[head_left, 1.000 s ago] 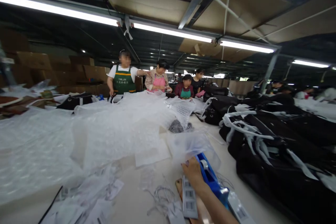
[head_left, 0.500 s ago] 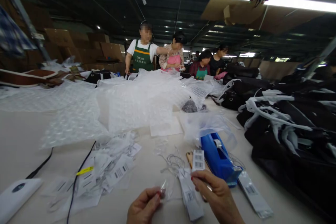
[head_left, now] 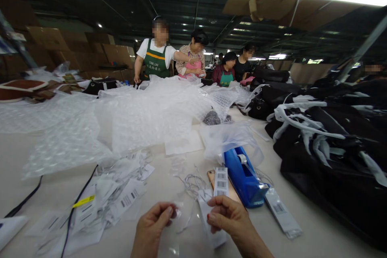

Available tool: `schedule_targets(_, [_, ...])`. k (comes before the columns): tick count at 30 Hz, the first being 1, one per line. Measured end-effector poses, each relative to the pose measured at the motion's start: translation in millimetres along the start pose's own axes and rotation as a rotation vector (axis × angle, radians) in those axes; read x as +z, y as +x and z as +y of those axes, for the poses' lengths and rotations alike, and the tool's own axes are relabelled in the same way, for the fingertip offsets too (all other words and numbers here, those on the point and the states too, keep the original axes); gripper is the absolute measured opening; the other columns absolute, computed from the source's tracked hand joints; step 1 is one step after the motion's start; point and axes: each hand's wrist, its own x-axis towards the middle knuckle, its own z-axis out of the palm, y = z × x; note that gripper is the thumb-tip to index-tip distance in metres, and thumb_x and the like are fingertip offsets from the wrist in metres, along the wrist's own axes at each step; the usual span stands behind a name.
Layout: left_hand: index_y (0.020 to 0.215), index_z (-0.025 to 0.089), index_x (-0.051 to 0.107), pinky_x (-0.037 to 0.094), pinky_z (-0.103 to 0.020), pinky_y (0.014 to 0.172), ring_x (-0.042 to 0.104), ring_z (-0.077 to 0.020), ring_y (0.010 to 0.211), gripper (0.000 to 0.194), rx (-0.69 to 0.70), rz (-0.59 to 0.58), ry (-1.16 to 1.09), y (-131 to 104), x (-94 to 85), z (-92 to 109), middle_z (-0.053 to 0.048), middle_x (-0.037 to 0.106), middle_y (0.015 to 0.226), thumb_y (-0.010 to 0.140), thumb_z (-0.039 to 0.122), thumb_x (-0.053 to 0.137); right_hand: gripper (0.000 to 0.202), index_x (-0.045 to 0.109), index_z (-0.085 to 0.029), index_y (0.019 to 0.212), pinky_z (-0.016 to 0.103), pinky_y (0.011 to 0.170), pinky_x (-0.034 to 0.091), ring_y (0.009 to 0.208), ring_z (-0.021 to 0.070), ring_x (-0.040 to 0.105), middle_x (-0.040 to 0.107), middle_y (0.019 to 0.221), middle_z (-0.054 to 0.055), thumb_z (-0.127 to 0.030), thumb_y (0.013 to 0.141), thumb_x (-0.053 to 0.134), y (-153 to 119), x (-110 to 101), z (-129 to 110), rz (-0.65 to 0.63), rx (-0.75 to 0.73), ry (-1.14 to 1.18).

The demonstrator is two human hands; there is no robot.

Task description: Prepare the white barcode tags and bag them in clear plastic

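My left hand (head_left: 154,225) pinches the edge of a small clear plastic bag (head_left: 173,246) between thumb and forefinger; the bag hangs down over the table. My right hand (head_left: 234,223) is curled with thumb and fingers together, just above a stack of white hang tags (head_left: 208,219) with grey strings (head_left: 193,183). What the right fingers hold, if anything, is too small to make out. Behind that hand, a strip of barcode labels (head_left: 221,181) lies on a gold phone (head_left: 211,175), beside a blue tape dispenser (head_left: 246,179).
A pile of barcode tags (head_left: 128,197) lies at left, with a black cord across it. Bubble-wrap bags (head_left: 148,117) cover the table's middle. Black bags (head_left: 326,165) are heaped at right. More bagged tags (head_left: 282,211) lie right of the dispenser. Several people stand beyond the table.
The view has shifted slightly right. My left hand has lifted the clear bag a little, and my right fingers have moved off the barcode labels towards the tag strings.
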Motion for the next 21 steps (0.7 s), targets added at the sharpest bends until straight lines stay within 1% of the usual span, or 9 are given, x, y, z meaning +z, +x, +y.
schedule_targets(3, [0.068, 0.016, 0.069, 0.042, -0.025, 0.058, 0.056, -0.0168, 0.059, 0.021, 0.073, -0.032, 0.150, 21.3, 2.3, 2.4, -0.001, 0.067, 0.058, 0.060, 0.035, 0.067, 0.031, 0.061, -0.015, 0.076, 0.019, 0.043, 0.041, 0.040, 0.0080, 0.051, 0.060, 0.049, -0.006, -0.028, 0.055, 0.079, -2.2, -0.7, 0.2, -0.020, 0.017, 0.019])
schedule_targets(7, [0.071, 0.016, 0.068, 0.044, -0.031, 0.064, 0.059, -0.0211, 0.063, 0.022, 0.115, -0.007, 0.250, 51.4, 4.3, -6.9, -0.003, 0.067, 0.060, 0.058, 0.034, 0.066, 0.031, 0.060, -0.014, 0.073, 0.017, 0.041, 0.036, 0.037, 0.0052, 0.045, 0.055, 0.044, -0.008, -0.026, 0.053, 0.080, -3.5, -0.4, 2.5, -0.019, 0.013, 0.030])
schedule_targets(11, [0.092, 0.014, 0.065, 0.044, -0.040, 0.079, 0.062, -0.0291, 0.081, 0.043, 0.182, 0.020, 0.322, 59.3, 7.8, -5.8, -0.009, 0.069, 0.081, 0.053, 0.031, 0.070, 0.032, 0.060, -0.014, 0.073, 0.015, 0.038, 0.031, 0.036, 0.0038, 0.042, 0.051, 0.042, -0.010, -0.027, 0.052, 0.081, -4.7, -1.3, 4.6, -0.033, 0.014, 0.008])
schedule_targets(13, [0.099, 0.015, 0.064, 0.036, -0.040, 0.095, 0.055, -0.0324, 0.105, 0.051, 0.268, 0.048, 0.345, 50.1, 9.5, 1.3, -0.014, 0.066, 0.103, 0.051, 0.030, 0.073, 0.032, 0.060, -0.015, 0.075, 0.016, 0.039, 0.031, 0.037, 0.0040, 0.043, 0.051, 0.044, -0.010, -0.028, 0.053, 0.080, -5.4, -2.4, 5.8, -0.034, 0.022, 0.005])
schedule_targets(15, [0.098, 0.016, 0.066, 0.023, -0.036, 0.105, 0.042, -0.0317, 0.120, 0.048, 0.408, 0.079, 0.364, 32.5, 11.5, 8.3, -0.015, 0.060, 0.117, 0.052, 0.029, 0.074, 0.032, 0.060, -0.015, 0.075, 0.016, 0.041, 0.032, 0.038, 0.0041, 0.044, 0.051, 0.045, -0.010, -0.029, 0.054, 0.080, -5.9, -2.8, 6.7, -0.035, 0.033, 0.013])
schedule_targets(17, [0.096, 0.020, 0.068, 0.025, -0.033, 0.103, 0.046, -0.0303, 0.116, 0.043, 0.478, 0.042, 0.342, 10.3, 15.2, 10.8, -0.012, 0.062, 0.115, 0.055, 0.030, 0.075, 0.033, 0.060, -0.015, 0.075, 0.017, 0.042, 0.033, 0.039, 0.0045, 0.044, 0.051, 0.046, -0.010, -0.031, 0.054, 0.080, -5.9, -1.4, 6.6, -0.044, 0.042, 0.030])
schedule_targets(18, [0.096, 0.021, 0.068, 0.032, -0.032, 0.098, 0.051, -0.0296, 0.108, 0.043, 0.434, -0.006, 0.286, -0.7, 17.8, 9.4, -0.010, 0.064, 0.111, 0.054, 0.031, 0.076, 0.034, 0.060, -0.015, 0.075, 0.017, 0.042, 0.033, 0.040, 0.0048, 0.045, 0.051, 0.046, -0.010, -0.032, 0.054, 0.080, -5.5, 0.1, 6.2, -0.051, 0.049, 0.033])
schedule_targets(19, [0.093, 0.022, 0.069, 0.040, -0.031, 0.086, 0.057, -0.0279, 0.095, 0.043, 0.312, -0.093, 0.237, -10.5, 20.7, 6.2, -0.008, 0.067, 0.103, 0.053, 0.033, 0.077, 0.035, 0.060, -0.015, 0.075, 0.017, 0.042, 0.033, 0.040, 0.0051, 0.045, 0.051, 0.046, -0.009, -0.033, 0.053, 0.080, -5.0, 2.0, 5.6, -0.059, 0.057, 0.030])
schedule_targets(21, [0.079, 0.020, 0.070, 0.043, -0.029, 0.070, 0.060, -0.0234, 0.075, 0.034, 0.127, -0.315, 0.116, -24.2, 26.7, -4.0, -0.005, 0.070, 0.079, 0.052, 0.040, 0.076, 0.037, 0.060, -0.014, 0.075, 0.018, 0.043, 0.033, 0.041, 0.0055, 0.045, 0.050, 0.046, -0.009, -0.034, 0.051, 0.081, -3.7, 6.0, 5.1, -0.067, 0.069, 0.018])
